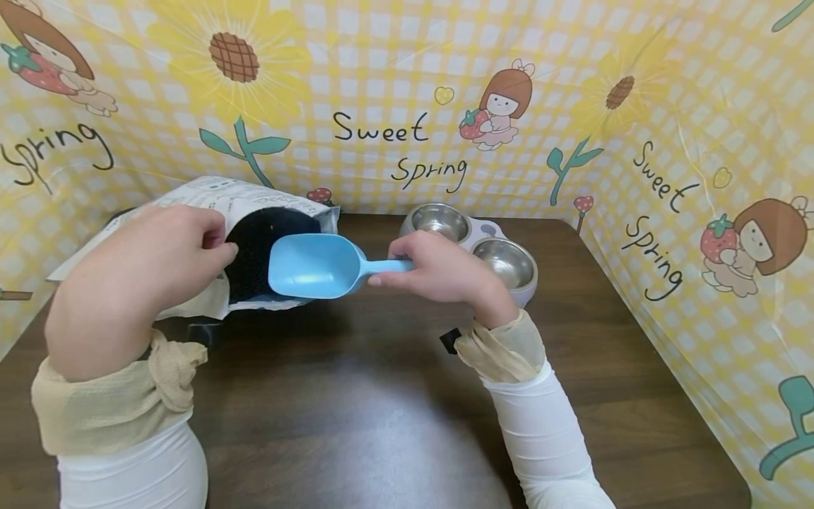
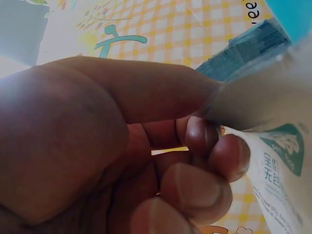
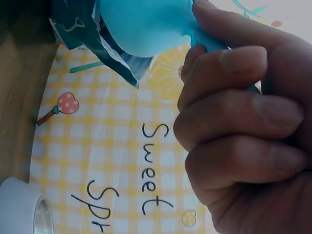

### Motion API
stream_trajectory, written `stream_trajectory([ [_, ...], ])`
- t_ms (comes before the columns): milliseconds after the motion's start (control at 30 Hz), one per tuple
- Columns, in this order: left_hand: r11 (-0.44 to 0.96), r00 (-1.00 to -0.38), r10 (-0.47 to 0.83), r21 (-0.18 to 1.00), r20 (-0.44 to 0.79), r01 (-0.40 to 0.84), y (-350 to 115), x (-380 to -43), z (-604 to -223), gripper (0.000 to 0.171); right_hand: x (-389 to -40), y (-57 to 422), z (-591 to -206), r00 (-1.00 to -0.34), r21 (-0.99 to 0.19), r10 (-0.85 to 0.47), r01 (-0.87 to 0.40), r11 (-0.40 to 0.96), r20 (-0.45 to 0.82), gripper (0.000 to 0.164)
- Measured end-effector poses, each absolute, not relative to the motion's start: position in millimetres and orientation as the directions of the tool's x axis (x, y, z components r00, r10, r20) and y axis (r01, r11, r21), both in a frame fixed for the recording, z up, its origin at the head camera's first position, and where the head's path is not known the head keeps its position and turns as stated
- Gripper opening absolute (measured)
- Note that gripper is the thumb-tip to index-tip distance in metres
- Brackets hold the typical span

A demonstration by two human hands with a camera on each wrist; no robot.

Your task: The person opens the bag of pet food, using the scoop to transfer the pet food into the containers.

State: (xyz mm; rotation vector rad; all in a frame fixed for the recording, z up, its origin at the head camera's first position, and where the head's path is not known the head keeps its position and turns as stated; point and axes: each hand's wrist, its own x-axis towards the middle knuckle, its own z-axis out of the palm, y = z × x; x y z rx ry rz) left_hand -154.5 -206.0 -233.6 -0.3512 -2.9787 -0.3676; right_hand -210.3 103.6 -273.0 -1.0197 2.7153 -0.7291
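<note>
A blue plastic scoop [image 1: 314, 267] with a see-through look sits at the mouth of a printed food bag [image 1: 213, 189], its bowl showing nothing inside. My right hand [image 1: 445, 268] grips the scoop's handle, fingers curled round it in the right wrist view. The bag lies on its side at the left of the table, with a dark inside facing right. My left hand [image 1: 143, 261] pinches the near rim of the bag between thumb and fingers; in the left wrist view the bag's white wall [image 2: 273, 117] leads away from the fingertips.
Behind my right hand stands a double pet bowl [image 1: 505, 261] with two metal dishes. A small black piece [image 1: 450, 341] lies by the right wrist. The brown wooden table [image 1: 381, 410] meets yellow checked cloth walls [image 1: 375, 63] at the back and sides.
</note>
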Motion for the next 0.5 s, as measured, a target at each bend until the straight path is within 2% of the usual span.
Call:
stream_trajectory([
  [233, 0.943, -0.965, 0.212, 0.228, 0.152, 0.243, -206, -155, -234, 0.031, -209, 96, -275, -0.793, -0.481, -0.609, -0.540, 0.690, 0.017, 0.032],
  [500, 0.942, -0.965, 0.216, 0.227, 0.149, 0.246, -205, -155, -234, 0.031, -202, 87, -270, -0.783, -0.522, -0.622, -0.537, 0.663, 0.015, 0.027],
])
